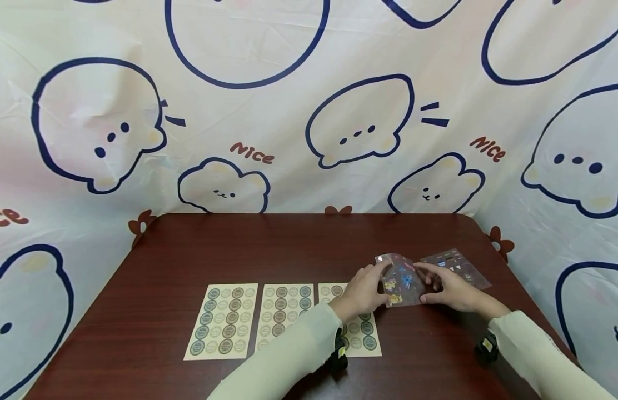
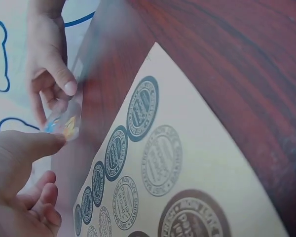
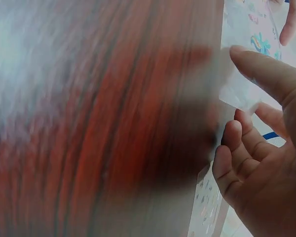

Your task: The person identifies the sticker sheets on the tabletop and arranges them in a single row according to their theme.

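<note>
Backdrop: off-white cloth (image 1: pixel 284 119) behind and on both sides, navy bear outlines, brown flowers, "Nice" lettering; some creases. Table (image 1: pixel 269 244): dark reddish-brown, wood-grain streaks, rounded far corners, slight sheen.

Grip: clear sticker sheet (image 1: pixel 407 283) is between the hands, right of table centre. Left hand (image 1: pixel 363 293) pinches its left edge, right hand (image 1: pixel 451 287) pinches the right edge, thumb on the near face. Sheet is thin, see-through, glossy, slightly bowed, tilted up; small yellow and blue figures printed on it.

Second clear sheet (image 1: pixel 461 265) lies on the table beyond the right hand, partly hidden by it; small prints.

Three cream paper sheets (image 1: pixel 220 322) in a row to the left, flat, rectangular; rows of round stickers in grey-blue, brown and pale, ringed with lettering. Left forearm covers part of the middle and right ones. Sleeves (image 1: pixel 289 353) pale, soft-looking fabric.
</note>
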Available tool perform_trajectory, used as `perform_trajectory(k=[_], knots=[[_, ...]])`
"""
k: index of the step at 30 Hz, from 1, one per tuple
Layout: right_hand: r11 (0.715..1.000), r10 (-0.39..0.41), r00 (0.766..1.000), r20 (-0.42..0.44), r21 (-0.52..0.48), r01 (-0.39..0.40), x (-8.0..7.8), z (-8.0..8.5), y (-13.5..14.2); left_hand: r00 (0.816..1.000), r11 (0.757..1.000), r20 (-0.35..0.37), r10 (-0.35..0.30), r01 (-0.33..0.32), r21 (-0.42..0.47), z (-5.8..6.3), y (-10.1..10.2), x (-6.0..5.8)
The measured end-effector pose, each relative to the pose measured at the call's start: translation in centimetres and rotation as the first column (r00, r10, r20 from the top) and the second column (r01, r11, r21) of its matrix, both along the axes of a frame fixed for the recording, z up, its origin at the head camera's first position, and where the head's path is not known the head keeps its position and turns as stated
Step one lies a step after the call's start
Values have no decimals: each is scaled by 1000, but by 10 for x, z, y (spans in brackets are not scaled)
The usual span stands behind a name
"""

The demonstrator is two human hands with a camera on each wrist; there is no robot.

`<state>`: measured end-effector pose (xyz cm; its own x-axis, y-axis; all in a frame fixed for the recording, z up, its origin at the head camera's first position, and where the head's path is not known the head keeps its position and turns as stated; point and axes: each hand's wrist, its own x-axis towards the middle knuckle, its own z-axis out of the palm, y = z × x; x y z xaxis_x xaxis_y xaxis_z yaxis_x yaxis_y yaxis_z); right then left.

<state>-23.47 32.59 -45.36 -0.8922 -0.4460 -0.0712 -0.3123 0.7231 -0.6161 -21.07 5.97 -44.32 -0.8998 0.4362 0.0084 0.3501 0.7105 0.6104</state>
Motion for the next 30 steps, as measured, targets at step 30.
perform_trajectory(k=[30], knots=[[979, -112, 987, -112, -181, 91, 19, 23, -6, 994, 952, 22, 111, -112, 286, 9, -8, 3]])
